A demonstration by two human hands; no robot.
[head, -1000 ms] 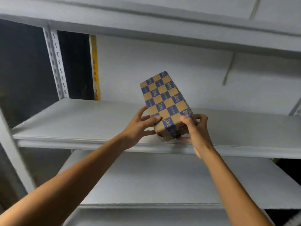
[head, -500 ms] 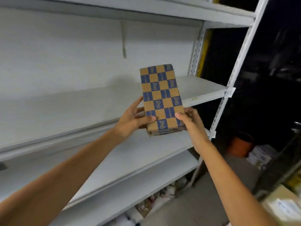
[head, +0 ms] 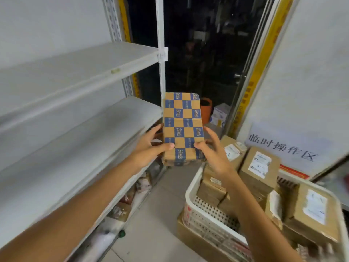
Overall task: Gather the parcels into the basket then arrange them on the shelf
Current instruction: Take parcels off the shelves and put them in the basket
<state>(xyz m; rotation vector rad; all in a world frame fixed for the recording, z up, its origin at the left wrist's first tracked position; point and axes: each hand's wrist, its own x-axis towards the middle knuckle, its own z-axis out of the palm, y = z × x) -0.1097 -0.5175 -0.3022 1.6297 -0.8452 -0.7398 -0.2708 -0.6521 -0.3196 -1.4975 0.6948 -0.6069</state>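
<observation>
Curling round the lower end of the checkered parcel (head: 182, 120), the fingers (head: 166, 145) of the left hand (head: 147, 150) and right hand (head: 215, 155) gripped it from both sides, thumbs on the front. The parcel stood upright in the air, between the shelf (head: 75, 133) and the basket (head: 207, 212) of brown parcels (head: 259, 167).

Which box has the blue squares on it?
The checkered parcel held up between the left hand and right hand. The brown parcels in the white basket are plain, with white labels.
</observation>
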